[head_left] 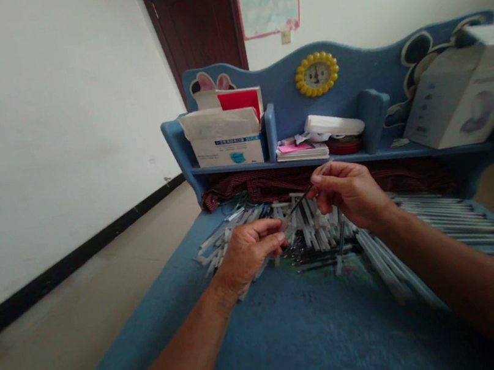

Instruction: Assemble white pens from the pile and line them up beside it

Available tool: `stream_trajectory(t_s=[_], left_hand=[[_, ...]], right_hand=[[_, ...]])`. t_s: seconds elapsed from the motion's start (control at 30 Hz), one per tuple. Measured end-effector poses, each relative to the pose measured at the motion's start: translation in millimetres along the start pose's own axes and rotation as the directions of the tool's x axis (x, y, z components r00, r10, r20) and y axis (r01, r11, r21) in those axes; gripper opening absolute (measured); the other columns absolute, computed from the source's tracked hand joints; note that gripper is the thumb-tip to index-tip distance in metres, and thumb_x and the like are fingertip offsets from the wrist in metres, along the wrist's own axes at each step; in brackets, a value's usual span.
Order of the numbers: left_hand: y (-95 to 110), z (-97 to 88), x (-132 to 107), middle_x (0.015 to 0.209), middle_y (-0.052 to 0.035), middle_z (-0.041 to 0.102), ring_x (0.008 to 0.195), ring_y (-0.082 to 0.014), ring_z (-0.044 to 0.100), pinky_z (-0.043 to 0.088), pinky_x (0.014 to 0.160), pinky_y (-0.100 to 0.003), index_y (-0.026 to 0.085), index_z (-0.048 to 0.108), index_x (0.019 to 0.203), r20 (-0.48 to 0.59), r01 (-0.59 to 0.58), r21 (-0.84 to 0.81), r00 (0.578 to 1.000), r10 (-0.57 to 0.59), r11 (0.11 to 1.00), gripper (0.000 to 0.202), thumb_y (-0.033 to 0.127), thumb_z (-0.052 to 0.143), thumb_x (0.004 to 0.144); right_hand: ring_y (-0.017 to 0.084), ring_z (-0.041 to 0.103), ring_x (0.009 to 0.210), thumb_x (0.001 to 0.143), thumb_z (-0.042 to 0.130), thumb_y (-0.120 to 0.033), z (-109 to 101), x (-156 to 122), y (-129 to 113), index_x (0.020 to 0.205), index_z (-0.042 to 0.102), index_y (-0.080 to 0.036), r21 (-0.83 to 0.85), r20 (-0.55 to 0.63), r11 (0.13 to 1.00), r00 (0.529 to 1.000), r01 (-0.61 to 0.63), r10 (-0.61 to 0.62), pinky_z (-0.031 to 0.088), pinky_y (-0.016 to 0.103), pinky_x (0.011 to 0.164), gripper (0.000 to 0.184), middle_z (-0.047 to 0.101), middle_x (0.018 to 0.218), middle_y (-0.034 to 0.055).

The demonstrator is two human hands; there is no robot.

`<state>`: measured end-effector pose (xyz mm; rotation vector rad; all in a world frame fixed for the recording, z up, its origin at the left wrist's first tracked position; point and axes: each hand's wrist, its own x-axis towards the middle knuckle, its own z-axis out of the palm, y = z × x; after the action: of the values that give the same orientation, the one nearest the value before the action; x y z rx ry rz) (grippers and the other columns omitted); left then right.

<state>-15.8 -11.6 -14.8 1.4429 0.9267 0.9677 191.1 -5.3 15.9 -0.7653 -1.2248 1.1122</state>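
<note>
A thin dark rod (300, 202) slants between my two hands above a blue tabletop. My right hand (351, 193) pinches its upper end, where a pale tip shows past the fingers. At the lower end, my left hand (253, 249) has thumb and fingers closed on a small clear plastic piece (285, 224) that meets the rod; how far the rod enters it I cannot tell. Below lies a heap of clear plastic pieces (313, 224), with loose dark rods (323, 258) in front. Long translucent tubes (387, 269) lie beside my right forearm.
Several grey rods (461, 224) lie in a row at the right of the blue table (270, 342). Behind, a blue shelf (235, 166) holds a mask box (227, 148), papers (302, 152), a white case (334, 125) and a large white box (456, 95). Checked cloth (261, 186) lies underneath.
</note>
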Motion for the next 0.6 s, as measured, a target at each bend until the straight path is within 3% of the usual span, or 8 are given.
stream_trajectory(t_s=[0.13, 0.37, 0.5, 0.6], left_hand=[[1, 0.6, 0, 0.069, -0.0045, 0.067, 0.054, -0.0098, 0.054, 0.043, 0.054, -0.023, 0.012, 0.071, 0.087, -0.007, 0.002, 0.001, 1.000, -0.002, 1.000, 0.023, 0.022, 0.069, 0.066], [4, -1.2, -2, 0.070, -0.0057, 0.066, 0.053, -0.0098, 0.053, 0.044, 0.053, -0.023, 0.010, 0.071, 0.085, 0.085, 0.030, -0.065, 0.996, -0.025, 0.997, 0.022, 0.024, 0.068, 0.068], [2, -1.8, -1, 0.070, -0.0047, 0.066, 0.055, -0.0098, 0.054, 0.044, 0.054, -0.023, 0.013, 0.071, 0.086, 0.113, 0.032, -0.088, 0.993, -0.022, 0.996, 0.020, 0.022, 0.068, 0.069], [4, -1.4, -1, 0.073, -0.0044, 0.067, 0.057, -0.0101, 0.056, 0.044, 0.055, -0.023, 0.013, 0.071, 0.088, 0.094, 0.018, -0.144, 0.996, -0.005, 0.989, 0.020, 0.020, 0.069, 0.069]], right_hand=[[0.010, 0.054, 0.037, 0.068, 0.072, -0.032, 0, 0, -1, 0.073, 0.058, -0.015, 0.008, 0.011, 1.000, 1.000, -0.012, 0.012, 0.038, 0.020, 0.035, 0.022, 0.067, 0.061, 0.0024], [0.009, 0.054, 0.036, 0.068, 0.072, -0.030, 3, -2, 2, 0.073, 0.059, -0.014, 0.009, 0.043, 0.999, 0.998, -0.046, 0.045, 0.039, 0.019, 0.034, 0.021, 0.068, 0.061, 0.0026], [0.009, 0.053, 0.034, 0.069, 0.072, -0.032, 14, -9, 5, 0.071, 0.059, -0.014, -0.031, 0.168, 0.993, 0.979, -0.110, 0.113, 0.040, 0.019, 0.033, 0.022, 0.067, 0.061, 0.0017], [0.008, 0.053, 0.034, 0.068, 0.073, -0.034, 19, -12, 7, 0.083, 0.060, -0.014, -0.082, 0.294, 0.980, 0.935, -0.181, 0.197, 0.037, 0.018, 0.032, 0.028, 0.066, 0.061, 0.0004]])
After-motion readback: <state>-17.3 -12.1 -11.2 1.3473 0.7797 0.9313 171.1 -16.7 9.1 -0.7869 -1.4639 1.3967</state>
